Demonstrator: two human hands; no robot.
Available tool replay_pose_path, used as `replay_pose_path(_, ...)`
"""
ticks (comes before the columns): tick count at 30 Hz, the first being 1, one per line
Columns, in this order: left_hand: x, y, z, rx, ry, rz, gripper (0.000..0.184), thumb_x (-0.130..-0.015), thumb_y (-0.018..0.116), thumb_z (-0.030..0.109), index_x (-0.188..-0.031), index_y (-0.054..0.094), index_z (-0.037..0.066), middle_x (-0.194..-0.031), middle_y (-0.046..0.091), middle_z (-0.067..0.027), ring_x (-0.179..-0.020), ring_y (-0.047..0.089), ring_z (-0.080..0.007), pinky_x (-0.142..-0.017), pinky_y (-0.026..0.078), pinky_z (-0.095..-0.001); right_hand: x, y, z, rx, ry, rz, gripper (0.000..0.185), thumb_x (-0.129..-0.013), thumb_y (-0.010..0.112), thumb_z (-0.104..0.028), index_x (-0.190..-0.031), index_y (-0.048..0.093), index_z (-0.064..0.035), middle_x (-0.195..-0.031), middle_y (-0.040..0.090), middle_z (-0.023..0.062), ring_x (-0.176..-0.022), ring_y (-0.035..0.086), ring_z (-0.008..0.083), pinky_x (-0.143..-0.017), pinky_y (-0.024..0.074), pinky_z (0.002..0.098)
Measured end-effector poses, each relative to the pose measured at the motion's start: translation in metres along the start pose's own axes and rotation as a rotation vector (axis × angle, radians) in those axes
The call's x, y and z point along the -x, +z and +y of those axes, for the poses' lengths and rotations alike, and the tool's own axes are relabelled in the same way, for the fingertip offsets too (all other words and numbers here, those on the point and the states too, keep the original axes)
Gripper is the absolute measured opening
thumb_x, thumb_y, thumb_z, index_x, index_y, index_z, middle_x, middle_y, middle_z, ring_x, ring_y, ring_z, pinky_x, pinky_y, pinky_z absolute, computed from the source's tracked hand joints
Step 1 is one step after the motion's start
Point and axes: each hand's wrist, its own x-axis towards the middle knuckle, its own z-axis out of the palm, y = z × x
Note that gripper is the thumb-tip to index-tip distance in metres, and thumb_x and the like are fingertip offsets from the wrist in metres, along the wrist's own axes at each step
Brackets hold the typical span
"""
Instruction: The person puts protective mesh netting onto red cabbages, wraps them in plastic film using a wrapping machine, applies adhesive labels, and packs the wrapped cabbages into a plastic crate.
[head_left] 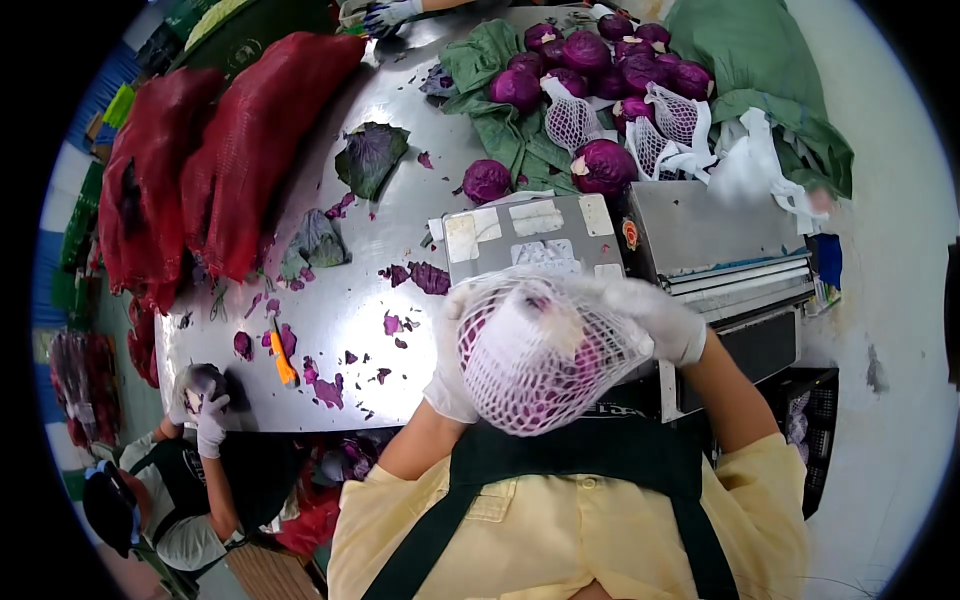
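Close in front of my chest, a red cabbage [592, 362] sits inside a white foam net sleeve [520, 395]. Its pale stem end faces up towards me, with a white patch beside it. My left hand [450, 360], in a white glove, is closed around the cabbage's left side; its fingertips are hidden behind the net. On the other side my gloved right hand [655, 315] grips the net and the cabbage's upper right. Just beyond lies a flat metal scale platform [575, 215] with worn labels.
Several red cabbages [585, 52] and foam nets [572, 118] lie on green cloth [480, 60] at the back. Red mesh sacks [265, 130] stand left. An orange-handled knife [282, 358] rests among leaf scraps. At lower left, a co-worker [180, 500] handles a cabbage.
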Motion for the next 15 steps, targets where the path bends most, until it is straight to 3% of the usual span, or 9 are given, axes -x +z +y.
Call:
replay_pose_path(3,-0.007,-0.003,0.004,-0.180,0.196,0.270,0.031,-0.089,0.043,0.013,-0.100,0.064,-0.006,-0.105,0.068,-0.0183,-0.102,0.064,-0.0289,-0.096,0.050,-0.0413,0.022,-0.030,0.036,0.118,0.056,0.182,0.036,-0.101,0.046,-0.024,-0.129,0.050,-0.0014,-0.123,0.059,0.0110,-0.109,0.059,0.0151,-0.089,0.0510,0.0309)
replay_pose_path(4,-0.011,-0.001,0.001,-0.172,0.253,0.280,0.028,-0.088,0.044,0.010,-0.094,0.066,-0.006,-0.103,0.068,-0.0186,-0.103,0.063,-0.0288,-0.096,0.050,-0.0413,0.016,0.007,0.035,0.322,0.066,0.493,0.034,-0.101,0.047,-0.024,-0.127,0.051,-0.0025,-0.122,0.059,0.0094,-0.110,0.058,0.0144,-0.090,0.0505,0.0318)
replay_pose_path(5,-0.022,-0.009,0.002,-0.358,0.250,0.338,0.026,-0.084,0.048,0.011,-0.087,0.067,-0.006,-0.105,0.068,-0.0194,-0.102,0.063,-0.0304,-0.096,0.049,-0.0404,0.013,0.007,0.042,-0.105,-0.037,0.447,0.037,-0.102,0.045,-0.026,-0.131,0.048,-0.0039,-0.124,0.058,0.0076,-0.114,0.056,0.0164,-0.094,0.0493,0.0357)
replay_pose_path(7,-0.021,0.007,-0.010,-0.251,0.184,0.109,0.034,-0.081,0.051,0.018,-0.096,0.065,-0.009,-0.105,0.067,-0.0226,-0.102,0.063,-0.0324,-0.096,0.048,-0.0398,0.034,-0.003,0.047,0.697,-0.398,0.202,0.042,-0.100,0.044,-0.026,-0.137,0.044,-0.0060,-0.128,0.057,0.0078,-0.116,0.055,0.0202,-0.099,0.0472,0.0371)
replay_pose_path(9,-0.024,0.012,-0.007,-0.344,0.125,0.023,0.041,-0.082,0.052,0.022,-0.103,0.061,-0.011,-0.105,0.066,-0.0245,-0.103,0.062,-0.0336,-0.096,0.048,-0.0403,0.039,-0.033,0.063,0.140,-0.236,0.280,0.042,-0.099,0.046,-0.023,-0.138,0.043,-0.0064,-0.129,0.056,0.0087,-0.117,0.055,0.0208,-0.102,0.0453,0.0372)
replay_pose_path(10,-0.028,0.013,0.001,-0.427,0.126,-0.013,0.044,-0.082,0.052,0.024,-0.107,0.059,-0.012,-0.106,0.065,-0.0251,-0.104,0.062,-0.0337,-0.096,0.047,-0.0406,0.030,-0.035,0.057,0.044,-0.268,0.320,0.043,-0.098,0.048,-0.025,-0.137,0.044,-0.0064,-0.132,0.054,0.0102,-0.118,0.055,0.0227,-0.103,0.0443,0.0384)
replay_pose_path(12,-0.048,0.012,0.005,-0.402,0.337,0.013,0.051,-0.091,0.048,0.028,-0.135,0.044,0.000,-0.128,0.052,-0.0166,-0.120,0.050,-0.0267,-0.097,0.046,-0.0412,0.037,-0.038,0.022,-0.333,-0.317,0.207,0.045,-0.101,0.041,-0.032,-0.137,0.045,-0.0065,-0.132,0.054,0.0111,-0.119,0.054,0.0225,-0.106,0.0416,0.0391)
replay_pose_path(14,-0.063,0.010,0.000,-0.543,0.433,0.305,0.052,-0.096,0.044,0.035,-0.142,0.038,0.010,-0.137,0.043,-0.0133,-0.127,0.044,-0.0273,-0.100,0.044,-0.0437,0.031,-0.033,-0.025,-0.510,-0.370,0.042,0.048,-0.101,0.040,-0.037,-0.137,0.046,-0.0061,-0.132,0.055,0.0114,-0.119,0.054,0.0219,-0.107,0.0406,0.0388)
replay_pose_path(15,-0.073,0.021,-0.015,-0.637,0.356,0.249,0.058,-0.098,0.041,0.047,-0.144,0.036,0.013,-0.140,0.038,-0.0112,-0.129,0.043,-0.0293,-0.104,0.041,-0.0445,0.021,-0.030,-0.052,-0.502,-0.408,-0.066,0.050,-0.100,0.042,-0.039,-0.137,0.046,-0.0056,-0.131,0.056,0.0112,-0.118,0.055,0.0215,-0.106,0.0409,0.0382)
